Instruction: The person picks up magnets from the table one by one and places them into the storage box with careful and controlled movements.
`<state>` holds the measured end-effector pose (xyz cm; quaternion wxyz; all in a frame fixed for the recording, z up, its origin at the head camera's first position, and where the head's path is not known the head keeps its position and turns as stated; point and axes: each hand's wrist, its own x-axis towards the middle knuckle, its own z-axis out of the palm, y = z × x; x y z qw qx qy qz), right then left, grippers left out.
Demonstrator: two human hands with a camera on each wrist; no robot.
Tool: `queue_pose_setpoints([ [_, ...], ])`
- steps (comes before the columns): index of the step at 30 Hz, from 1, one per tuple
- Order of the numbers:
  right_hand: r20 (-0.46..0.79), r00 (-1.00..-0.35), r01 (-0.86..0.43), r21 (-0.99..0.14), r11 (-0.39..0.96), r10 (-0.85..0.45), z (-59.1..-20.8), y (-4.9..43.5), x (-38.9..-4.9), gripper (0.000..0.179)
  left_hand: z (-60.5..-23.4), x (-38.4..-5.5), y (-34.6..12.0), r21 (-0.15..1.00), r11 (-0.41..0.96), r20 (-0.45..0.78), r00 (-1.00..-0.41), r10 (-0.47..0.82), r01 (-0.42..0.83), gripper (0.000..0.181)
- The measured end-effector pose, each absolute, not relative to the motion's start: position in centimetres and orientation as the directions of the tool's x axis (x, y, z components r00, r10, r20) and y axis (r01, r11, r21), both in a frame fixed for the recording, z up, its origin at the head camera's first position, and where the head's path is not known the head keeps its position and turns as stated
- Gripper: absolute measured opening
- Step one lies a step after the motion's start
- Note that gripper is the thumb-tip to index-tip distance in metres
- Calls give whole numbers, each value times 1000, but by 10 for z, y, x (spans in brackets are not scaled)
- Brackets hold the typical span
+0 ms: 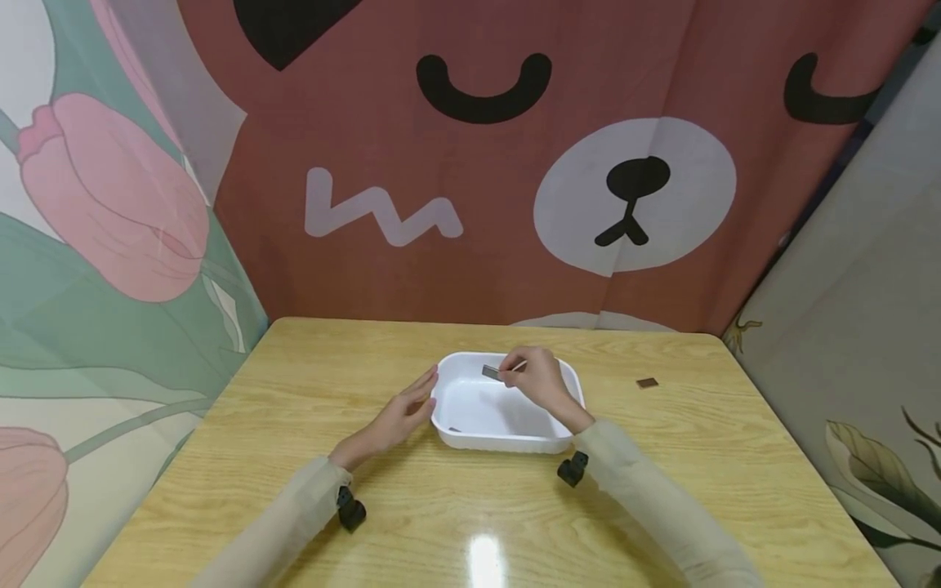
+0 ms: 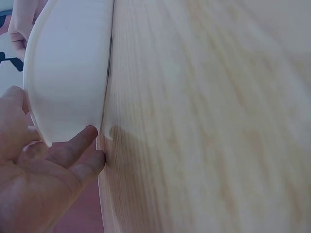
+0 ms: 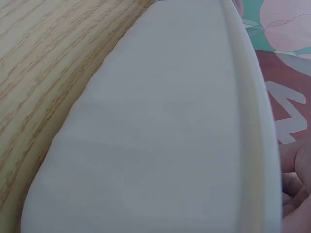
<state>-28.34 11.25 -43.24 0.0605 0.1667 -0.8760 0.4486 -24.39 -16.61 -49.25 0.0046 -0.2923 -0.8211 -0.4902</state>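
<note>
A white tray (image 1: 485,408) with rounded corners stands on the table. My left hand (image 1: 400,420) is at its left side, fingers fairly straight and fingertips against the outer wall; the left wrist view shows these fingers (image 2: 73,150) low beside the wall. Over the tray's far inner part, my right hand (image 1: 535,377) pinches a small flat grey rectangular piece (image 1: 490,372) between thumb and fingers. Part of that piece is hidden by the fingertips. Inside the tray's near left corner, a sliver of another dark piece (image 1: 455,429) shows above the front rim.
A small brown rectangular piece (image 1: 647,382) lies on the wooden table (image 1: 662,457), to the right of the tray. A curtain with a bear print (image 1: 485,278) hangs behind the table, and patterned cloths hang at both sides.
</note>
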Motion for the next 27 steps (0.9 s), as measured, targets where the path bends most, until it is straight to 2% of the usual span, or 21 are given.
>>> queue_pose_setpoints([
  [16, 221, -934, -344, -764, 546, -279, -431, 102, -288, 8, -498, -247, -164, 812, 343, 289, -836, 467, 472, 52],
  [27, 152, -945, -287, -808, 515, -288, -435, 92, -294, 8, -498, -247, -166, 815, 346, 280, -838, 468, 465, 51],
])
